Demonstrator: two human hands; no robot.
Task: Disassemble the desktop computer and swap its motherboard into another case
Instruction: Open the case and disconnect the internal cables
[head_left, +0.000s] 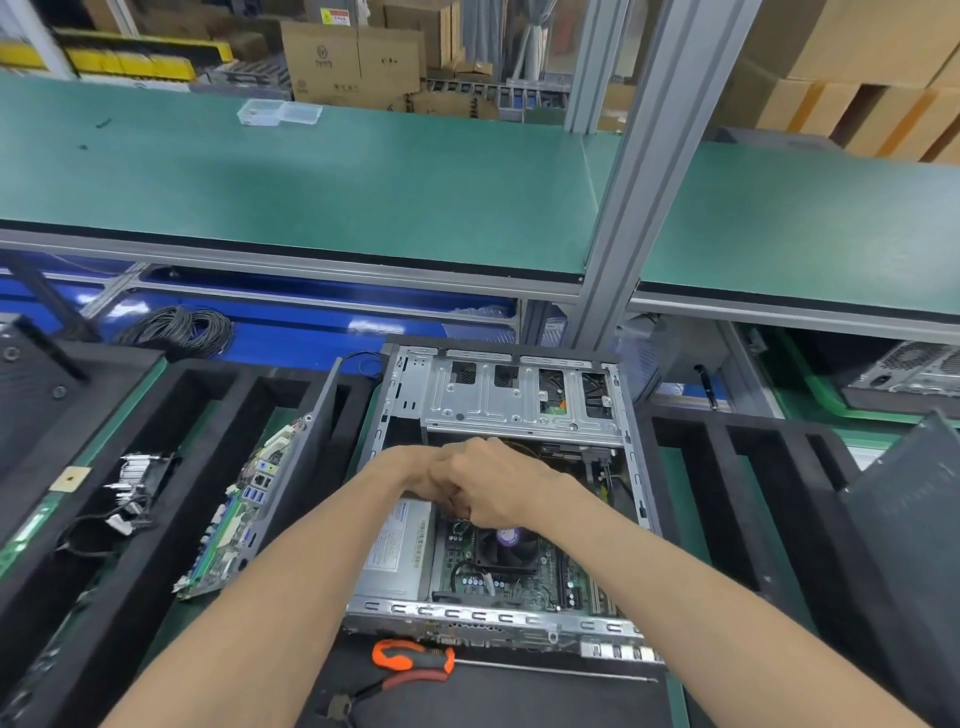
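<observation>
Lying flat, long axis running away, the open case (498, 493) holds both hands (467, 483) curled together.

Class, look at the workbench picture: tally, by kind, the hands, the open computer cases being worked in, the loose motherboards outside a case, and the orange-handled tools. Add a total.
Hands: 2 (left hand, right hand)
Open computer case: 1
Loose motherboard: 1
Orange-handled tool: 1
Total: 5
</observation>
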